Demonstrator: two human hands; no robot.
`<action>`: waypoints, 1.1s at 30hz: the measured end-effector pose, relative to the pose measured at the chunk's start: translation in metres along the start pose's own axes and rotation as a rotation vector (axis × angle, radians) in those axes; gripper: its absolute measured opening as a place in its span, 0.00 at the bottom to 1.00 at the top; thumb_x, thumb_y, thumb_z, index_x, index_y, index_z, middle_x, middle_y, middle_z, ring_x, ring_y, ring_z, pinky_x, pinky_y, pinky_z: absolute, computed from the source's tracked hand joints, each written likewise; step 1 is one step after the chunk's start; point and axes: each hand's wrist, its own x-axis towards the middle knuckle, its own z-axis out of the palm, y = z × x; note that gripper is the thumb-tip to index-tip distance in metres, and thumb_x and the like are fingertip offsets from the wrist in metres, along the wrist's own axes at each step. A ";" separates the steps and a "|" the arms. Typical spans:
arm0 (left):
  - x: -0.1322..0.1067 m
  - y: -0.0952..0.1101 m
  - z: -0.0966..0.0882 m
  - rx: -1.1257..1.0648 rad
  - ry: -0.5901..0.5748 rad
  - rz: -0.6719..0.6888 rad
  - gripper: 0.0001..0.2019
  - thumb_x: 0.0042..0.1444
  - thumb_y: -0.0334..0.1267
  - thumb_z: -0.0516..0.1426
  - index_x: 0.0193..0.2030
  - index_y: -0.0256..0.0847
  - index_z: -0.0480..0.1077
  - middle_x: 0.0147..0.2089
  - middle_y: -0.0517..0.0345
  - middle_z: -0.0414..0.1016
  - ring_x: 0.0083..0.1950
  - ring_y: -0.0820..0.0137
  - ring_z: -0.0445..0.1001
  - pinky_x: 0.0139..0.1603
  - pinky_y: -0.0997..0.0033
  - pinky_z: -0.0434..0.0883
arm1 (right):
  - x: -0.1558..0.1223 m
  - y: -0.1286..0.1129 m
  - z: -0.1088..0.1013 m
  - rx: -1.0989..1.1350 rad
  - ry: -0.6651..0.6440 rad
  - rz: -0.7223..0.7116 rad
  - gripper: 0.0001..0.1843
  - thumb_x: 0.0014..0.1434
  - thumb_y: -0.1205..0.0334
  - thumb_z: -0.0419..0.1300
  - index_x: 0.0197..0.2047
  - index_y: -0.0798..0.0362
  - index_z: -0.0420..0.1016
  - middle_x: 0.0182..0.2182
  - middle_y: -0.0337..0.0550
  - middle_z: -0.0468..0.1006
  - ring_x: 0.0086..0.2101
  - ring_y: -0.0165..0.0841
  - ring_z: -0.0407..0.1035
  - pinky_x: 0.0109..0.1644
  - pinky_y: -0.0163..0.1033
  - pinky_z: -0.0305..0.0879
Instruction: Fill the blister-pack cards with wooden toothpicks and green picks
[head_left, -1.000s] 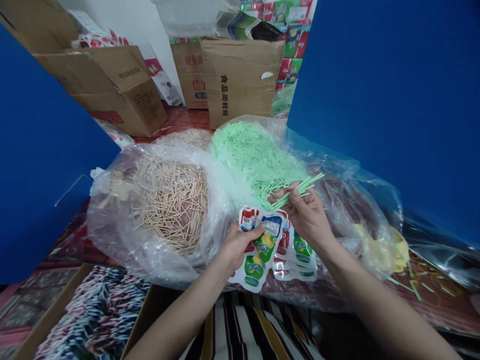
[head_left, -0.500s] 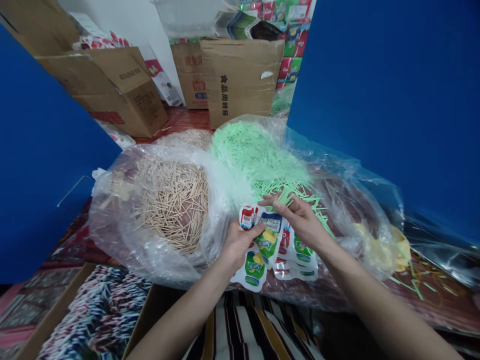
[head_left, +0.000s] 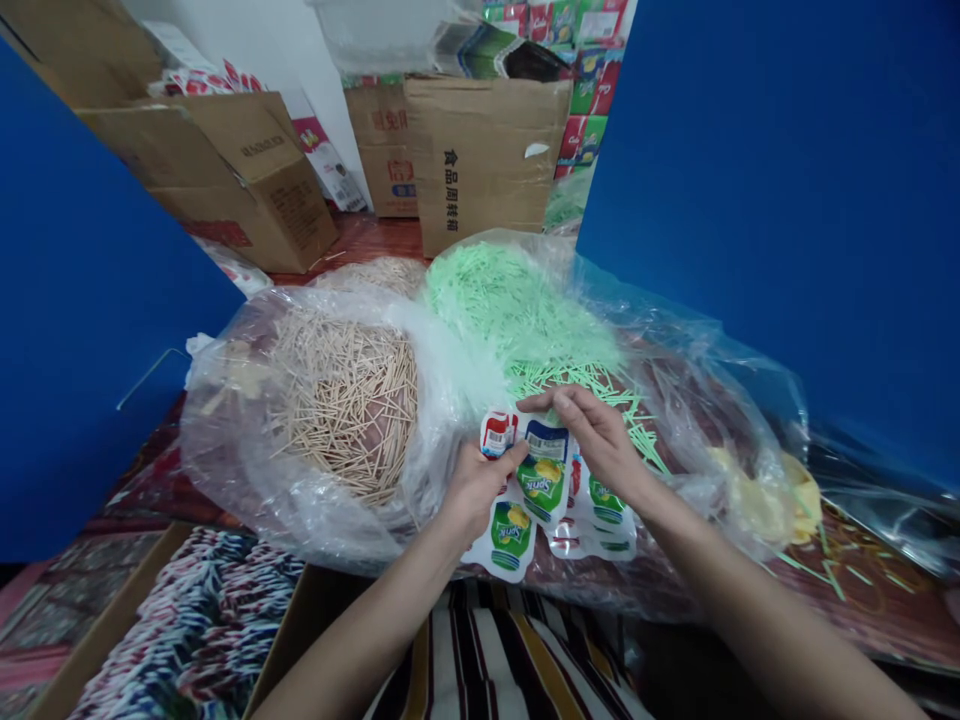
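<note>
My left hand [head_left: 484,480] grips a bottle-shaped packet [head_left: 544,482] with a green and blue Sprik label, its thumb pressed on the front. A red-labelled packet [head_left: 496,434] shows behind that thumb. My right hand [head_left: 596,430] is at the top edge of the Sprik packet, fingers curled. Whatever lies inside those fingers is hidden. Below my left hand lies another Sprik packet [head_left: 511,538], and more packets [head_left: 600,530] lie under my right wrist. Just beyond the hands, a heap of thin green sticks [head_left: 517,310] rests on clear plastic.
To the left, tan sticks [head_left: 352,410] fill an open plastic bag [head_left: 217,430]. Cardboard boxes [head_left: 487,160] stand at the back. Blue panels [head_left: 780,200] flank both sides. A box of striped packets [head_left: 195,630] sits at lower left. Yellow material [head_left: 799,500] lies at right.
My right hand has turned inward and lowered slightly over the packet's top. The green sticks seen between its fingers before are out of sight. My left hand keeps its grip.
</note>
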 end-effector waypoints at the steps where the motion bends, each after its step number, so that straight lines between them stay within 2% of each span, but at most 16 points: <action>1: 0.000 0.000 -0.001 0.001 -0.001 0.016 0.14 0.41 0.40 0.68 0.35 0.36 0.76 0.33 0.54 0.80 0.34 0.68 0.76 0.39 0.68 0.72 | -0.001 0.001 -0.001 -0.094 -0.019 -0.030 0.13 0.65 0.54 0.51 0.43 0.48 0.75 0.44 0.43 0.78 0.48 0.37 0.71 0.54 0.45 0.66; 6: -0.001 0.002 -0.005 0.049 0.021 0.053 0.14 0.42 0.41 0.67 0.35 0.36 0.76 0.33 0.56 0.79 0.33 0.70 0.74 0.39 0.69 0.71 | -0.007 0.002 -0.008 -0.359 -0.025 -0.122 0.14 0.64 0.55 0.52 0.50 0.47 0.73 0.47 0.43 0.77 0.49 0.37 0.71 0.54 0.45 0.65; 9: -0.003 0.005 -0.005 0.038 0.032 0.052 0.13 0.42 0.41 0.67 0.33 0.37 0.75 0.32 0.59 0.78 0.32 0.72 0.73 0.37 0.72 0.70 | -0.011 0.001 -0.009 -0.430 -0.111 -0.109 0.15 0.63 0.57 0.54 0.53 0.48 0.67 0.49 0.45 0.75 0.50 0.37 0.70 0.54 0.46 0.66; 15: -0.005 0.009 -0.007 -0.008 0.016 0.056 0.13 0.41 0.41 0.67 0.32 0.37 0.75 0.28 0.61 0.76 0.29 0.72 0.73 0.35 0.71 0.70 | -0.014 0.002 -0.004 -0.504 -0.148 -0.219 0.11 0.61 0.57 0.57 0.46 0.49 0.68 0.58 0.49 0.67 0.56 0.41 0.63 0.58 0.51 0.61; 18: -0.005 0.008 -0.009 -0.023 0.030 0.057 0.13 0.40 0.40 0.68 0.30 0.36 0.75 0.27 0.61 0.76 0.28 0.73 0.72 0.35 0.72 0.70 | -0.015 0.002 -0.004 -0.496 -0.231 -0.204 0.12 0.60 0.56 0.58 0.46 0.49 0.69 0.54 0.50 0.70 0.53 0.41 0.66 0.56 0.50 0.63; 22: -0.006 0.009 -0.010 -0.041 0.036 0.063 0.13 0.40 0.40 0.68 0.31 0.36 0.74 0.27 0.60 0.77 0.29 0.72 0.73 0.35 0.71 0.70 | -0.016 0.001 -0.006 -0.474 -0.108 -0.165 0.16 0.56 0.54 0.62 0.46 0.50 0.69 0.48 0.49 0.74 0.49 0.42 0.69 0.52 0.47 0.66; 24: -0.007 0.009 -0.009 -0.036 0.049 0.058 0.13 0.39 0.40 0.68 0.30 0.36 0.74 0.27 0.60 0.77 0.29 0.71 0.74 0.36 0.70 0.71 | -0.017 0.002 -0.005 -0.485 -0.139 -0.125 0.15 0.53 0.53 0.65 0.41 0.51 0.71 0.41 0.48 0.76 0.42 0.40 0.72 0.47 0.45 0.68; 26: -0.008 0.010 -0.008 -0.058 0.063 0.050 0.14 0.39 0.40 0.68 0.31 0.36 0.74 0.29 0.59 0.78 0.30 0.70 0.75 0.38 0.69 0.72 | -0.018 0.004 -0.003 -0.395 -0.156 -0.032 0.19 0.51 0.54 0.66 0.44 0.51 0.70 0.37 0.45 0.77 0.36 0.38 0.73 0.41 0.41 0.70; 28: -0.010 0.011 -0.007 -0.100 0.051 0.056 0.15 0.41 0.42 0.68 0.34 0.37 0.75 0.33 0.57 0.80 0.34 0.68 0.77 0.41 0.66 0.72 | -0.020 0.008 0.002 -0.180 -0.119 0.103 0.31 0.50 0.55 0.67 0.55 0.49 0.62 0.35 0.42 0.78 0.33 0.35 0.74 0.36 0.39 0.71; 30: -0.012 0.013 -0.006 -0.132 0.008 0.063 0.16 0.42 0.42 0.67 0.37 0.37 0.74 0.35 0.54 0.80 0.36 0.65 0.78 0.43 0.63 0.72 | -0.020 0.013 0.007 0.038 -0.078 0.218 0.39 0.49 0.56 0.68 0.60 0.48 0.54 0.33 0.39 0.79 0.30 0.34 0.74 0.33 0.38 0.71; 31: -0.013 0.014 -0.007 -0.139 -0.017 0.054 0.17 0.42 0.42 0.67 0.38 0.36 0.74 0.35 0.53 0.80 0.36 0.64 0.78 0.43 0.62 0.72 | -0.020 0.016 0.008 0.113 -0.062 0.257 0.39 0.48 0.56 0.69 0.59 0.49 0.56 0.31 0.38 0.79 0.29 0.33 0.74 0.33 0.38 0.72; 33: -0.015 0.016 -0.009 -0.139 -0.058 0.027 0.18 0.41 0.40 0.68 0.39 0.35 0.74 0.34 0.52 0.81 0.35 0.63 0.78 0.43 0.61 0.73 | -0.020 0.020 0.010 0.186 -0.013 0.292 0.32 0.45 0.57 0.70 0.52 0.52 0.64 0.29 0.38 0.79 0.27 0.33 0.74 0.32 0.38 0.72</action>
